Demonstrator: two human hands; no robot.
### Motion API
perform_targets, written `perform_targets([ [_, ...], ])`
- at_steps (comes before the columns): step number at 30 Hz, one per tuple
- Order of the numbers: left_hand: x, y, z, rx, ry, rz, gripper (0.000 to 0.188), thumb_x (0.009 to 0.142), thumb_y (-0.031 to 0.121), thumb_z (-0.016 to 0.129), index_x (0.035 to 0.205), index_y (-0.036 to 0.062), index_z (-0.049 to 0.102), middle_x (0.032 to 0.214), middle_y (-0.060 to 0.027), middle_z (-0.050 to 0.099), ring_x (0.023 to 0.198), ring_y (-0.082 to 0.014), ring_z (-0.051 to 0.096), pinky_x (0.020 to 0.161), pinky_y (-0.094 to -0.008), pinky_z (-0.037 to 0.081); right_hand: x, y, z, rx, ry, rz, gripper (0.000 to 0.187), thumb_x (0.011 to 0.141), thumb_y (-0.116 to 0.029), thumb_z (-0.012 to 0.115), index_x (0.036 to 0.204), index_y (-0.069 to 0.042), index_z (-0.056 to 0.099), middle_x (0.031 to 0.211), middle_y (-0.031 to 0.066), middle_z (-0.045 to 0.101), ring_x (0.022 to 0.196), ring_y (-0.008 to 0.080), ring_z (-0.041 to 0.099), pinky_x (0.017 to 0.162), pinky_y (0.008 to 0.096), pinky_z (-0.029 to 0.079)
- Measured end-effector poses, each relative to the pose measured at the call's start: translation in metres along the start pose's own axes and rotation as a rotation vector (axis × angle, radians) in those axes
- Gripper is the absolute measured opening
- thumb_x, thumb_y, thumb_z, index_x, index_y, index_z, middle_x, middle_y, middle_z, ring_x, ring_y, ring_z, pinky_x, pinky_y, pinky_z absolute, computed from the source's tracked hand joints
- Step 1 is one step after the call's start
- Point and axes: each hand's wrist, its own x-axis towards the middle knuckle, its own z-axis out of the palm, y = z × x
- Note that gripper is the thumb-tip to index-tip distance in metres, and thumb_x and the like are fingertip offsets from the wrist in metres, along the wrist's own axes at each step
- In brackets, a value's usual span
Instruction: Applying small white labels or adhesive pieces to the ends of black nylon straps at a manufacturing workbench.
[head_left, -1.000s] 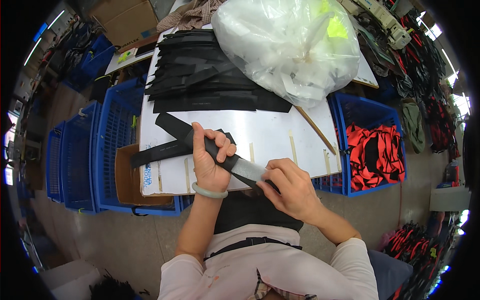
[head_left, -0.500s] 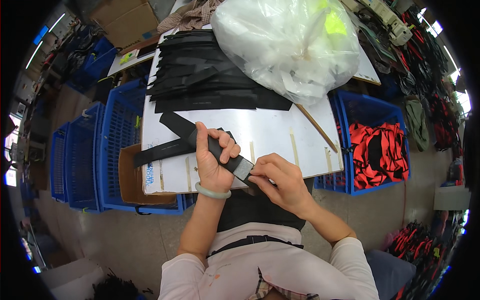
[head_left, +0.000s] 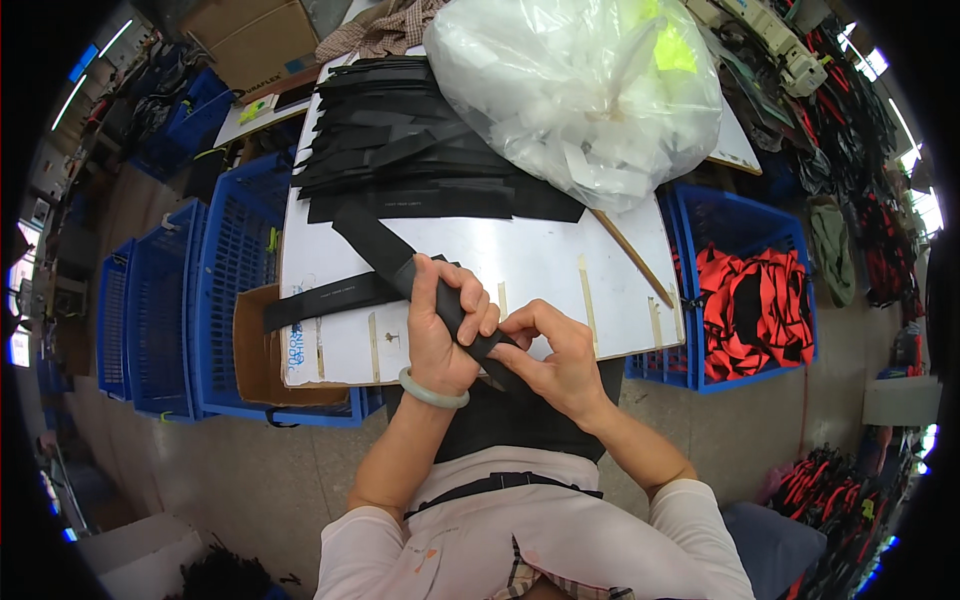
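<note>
My left hand (head_left: 447, 330) is closed round a wide black strap (head_left: 375, 238), its thumb lying along the top. The strap's far end slants up and left over the white tabletop. Close beside it, my right hand (head_left: 555, 362) pinches the strap near its lower end with thumb and fingertips. Just a sliver of a grey patch shows under the fingers there. A second black strap (head_left: 335, 298) lies on the table behind my left hand, its end overhanging the left edge. Past my hands lies a stack of black straps (head_left: 385, 140).
A large clear plastic bag (head_left: 590, 110) of white and yellow items sits at the back right of the white table (head_left: 530, 240), near a wooden stick (head_left: 640, 263). A blue crate (head_left: 710, 375) of red-and-black pieces stands right; blue crates (head_left: 222, 350) and a cardboard box (head_left: 255, 375) stand left.
Both hands have shifted slightly, the left toward the right hand. The strap's far end has moved right, and the grey patch, plainly visible before, is now mostly covered.
</note>
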Motion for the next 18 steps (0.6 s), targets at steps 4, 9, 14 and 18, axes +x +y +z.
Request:
perform_targets([
  [4,-0.008,-0.004,-0.001,0.186,-0.191,0.109,0.038,0.098,0.042,0.049,0.082,0.0081,0.047,0.064,-0.0050,0.049,0.039,-0.0101,0.037,0.044,-0.0260,0.041,-0.007,0.010,-0.002,0.062,-0.033,-0.038,0.025,0.074,-0.001,0.076,0.093,0.001,0.060,0.083,0.0086,0.063,0.073,0.0161,0.061,0.067,0.0275,0.051],
  [9,-0.018,-0.008,-0.001,0.453,-0.366,0.237,0.032,0.095,0.034,0.057,0.082,0.0065,0.047,0.066,-0.0108,0.055,0.045,-0.0170,0.050,0.055,-0.0331,0.052,-0.020,0.018,-0.015,0.591,-0.132,0.112,0.026,0.078,0.005,0.070,0.102,0.005,0.061,0.100,0.0084,0.063,0.092,0.0146,0.059,0.085,0.0285,0.046],
  [14,-0.019,-0.018,-0.005,0.596,-0.436,0.252,0.034,0.098,0.034,0.052,0.096,0.0002,0.057,0.089,-0.0158,0.065,0.079,-0.0187,0.063,0.076,-0.0307,0.051,-0.027,0.026,-0.022,0.485,-0.060,0.198,0.019,0.076,0.004,0.071,0.094,0.002,0.065,0.093,0.0075,0.065,0.085,0.0130,0.060,0.077,0.0265,0.047],
  [18,-0.028,-0.008,-0.008,0.915,-0.178,0.067,0.037,0.098,0.028,0.054,0.114,-0.0056,0.059,0.107,-0.0155,0.067,0.101,-0.0204,0.063,0.091,-0.0310,0.048,-0.016,0.032,-0.044,-0.199,0.248,-0.220,0.019,0.070,0.006,0.071,0.087,0.000,0.068,0.079,0.0087,0.064,0.071,0.0186,0.060,0.064,0.0270,0.046],
])
